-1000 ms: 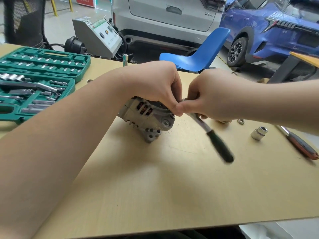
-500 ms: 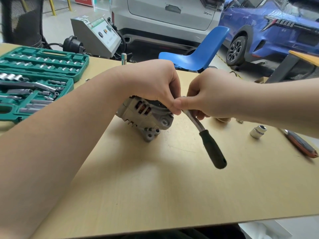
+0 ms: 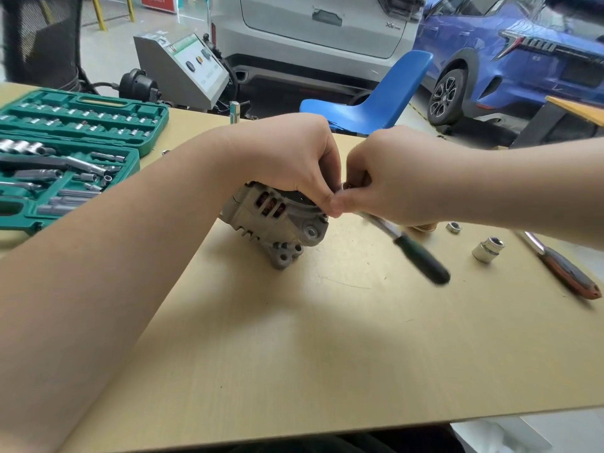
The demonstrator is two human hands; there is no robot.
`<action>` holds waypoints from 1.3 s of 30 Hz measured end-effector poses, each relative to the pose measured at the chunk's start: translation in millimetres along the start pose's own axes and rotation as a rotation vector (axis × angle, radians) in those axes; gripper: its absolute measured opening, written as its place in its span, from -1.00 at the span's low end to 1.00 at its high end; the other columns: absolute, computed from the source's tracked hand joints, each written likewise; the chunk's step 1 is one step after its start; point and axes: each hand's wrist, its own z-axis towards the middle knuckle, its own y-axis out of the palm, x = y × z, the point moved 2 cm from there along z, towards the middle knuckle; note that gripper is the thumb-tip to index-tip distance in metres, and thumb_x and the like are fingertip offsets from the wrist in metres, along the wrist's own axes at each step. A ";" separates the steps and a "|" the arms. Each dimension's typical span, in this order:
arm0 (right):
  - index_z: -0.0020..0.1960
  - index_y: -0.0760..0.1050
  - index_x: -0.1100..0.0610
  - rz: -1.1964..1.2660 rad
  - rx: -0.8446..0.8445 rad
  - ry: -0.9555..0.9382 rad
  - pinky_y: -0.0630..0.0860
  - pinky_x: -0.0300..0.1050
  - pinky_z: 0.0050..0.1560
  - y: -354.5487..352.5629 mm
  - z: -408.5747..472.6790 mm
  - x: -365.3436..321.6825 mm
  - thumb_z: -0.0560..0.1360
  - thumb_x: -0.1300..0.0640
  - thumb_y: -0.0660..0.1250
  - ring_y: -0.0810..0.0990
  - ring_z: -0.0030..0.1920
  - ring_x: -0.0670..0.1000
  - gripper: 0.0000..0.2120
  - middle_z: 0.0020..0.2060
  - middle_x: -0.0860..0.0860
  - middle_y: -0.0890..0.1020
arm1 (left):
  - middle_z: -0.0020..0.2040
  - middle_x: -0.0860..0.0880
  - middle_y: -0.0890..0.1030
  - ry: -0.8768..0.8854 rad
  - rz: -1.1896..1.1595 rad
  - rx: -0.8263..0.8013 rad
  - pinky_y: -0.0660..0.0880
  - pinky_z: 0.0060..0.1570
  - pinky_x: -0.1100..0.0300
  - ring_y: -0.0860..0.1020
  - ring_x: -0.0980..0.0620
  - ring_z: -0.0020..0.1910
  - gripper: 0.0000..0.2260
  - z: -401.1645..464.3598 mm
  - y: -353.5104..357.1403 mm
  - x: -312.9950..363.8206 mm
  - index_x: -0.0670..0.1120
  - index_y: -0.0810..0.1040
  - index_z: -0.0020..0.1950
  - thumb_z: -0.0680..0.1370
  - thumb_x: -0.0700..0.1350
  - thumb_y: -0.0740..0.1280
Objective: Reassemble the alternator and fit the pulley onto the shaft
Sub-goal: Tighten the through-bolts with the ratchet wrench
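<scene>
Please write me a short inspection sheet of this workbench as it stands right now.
Surface: light wooden table, a few scuff marks.
Job's things: alternator lying on the table; ratchet at its top, dark handle blurred; pulley not clearly seen.
Clutter: open green socket set at left; loose socket, nut and orange-handled tool at right.
Grips: left hand curled over the alternator's top; right hand holds the ratchet at its head.
Cables: black leads behind the table near the grey tester.
Surroundings: blue chair, white car, blue car.
</scene>
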 end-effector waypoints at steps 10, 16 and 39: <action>-0.26 0.66 0.01 0.262 -0.039 0.127 0.51 -0.22 -0.49 3.0 -1.4 6.4 0.44 -0.36 0.38 0.65 -0.42 -0.11 -0.56 -0.43 -0.08 0.69 | -0.20 0.24 0.73 -0.022 0.008 0.000 0.49 -0.24 0.30 0.65 0.28 -0.16 -0.89 2.7 1.7 -2.4 0.28 0.77 -0.20 0.38 0.23 0.63; -0.02 0.57 0.01 -0.233 0.081 -0.233 0.61 0.08 -0.15 1.1 -2.1 8.3 0.60 -0.18 0.36 0.63 -0.17 0.09 -0.74 -0.25 -0.08 0.63 | -0.15 0.19 0.75 0.009 -0.005 -0.003 0.51 -0.23 0.22 0.66 0.16 -0.18 -0.92 0.3 0.3 -1.8 0.31 0.77 -0.19 0.40 0.22 0.62; -0.28 0.66 0.02 0.321 -0.064 0.180 0.48 -0.20 -0.45 2.6 -1.0 3.8 0.45 -0.34 0.43 0.64 -0.47 -0.15 -0.57 -0.45 -0.10 0.69 | -0.18 0.22 0.74 -0.012 -0.006 -0.024 0.55 -0.19 0.25 0.67 0.24 -0.16 -0.88 0.7 1.0 -1.4 0.29 0.77 -0.20 0.36 0.24 0.63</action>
